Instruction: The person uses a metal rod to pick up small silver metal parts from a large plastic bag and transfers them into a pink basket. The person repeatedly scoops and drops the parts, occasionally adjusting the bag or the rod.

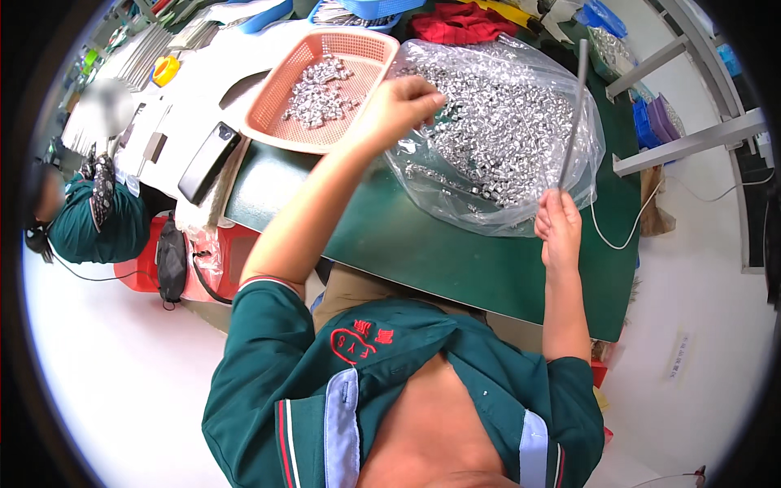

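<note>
My right hand [559, 228] is closed round the lower end of a long thin grey rod [577, 114], which stands up over the right side of a clear plastic bag. The open bag [480, 221] lies on the green table, holding a big heap of small shiny metal pieces [504, 130]. Over the bag's left edge, my left hand [400, 110] has its fingers bent together in a pinch; whatever is between them is too small or hidden to make out. Left of that hand sits a pink plastic basket [262, 120] with a smaller pile of similar metal pieces [317, 89].
A black phone [209, 163] lies left of the basket. Red cloth [462, 23] and blue trays [370, 8] are at the back. A grey metal frame [691, 138] and a white cable [610, 244] flank the table's right side. A co-worker [98, 211] sits far left.
</note>
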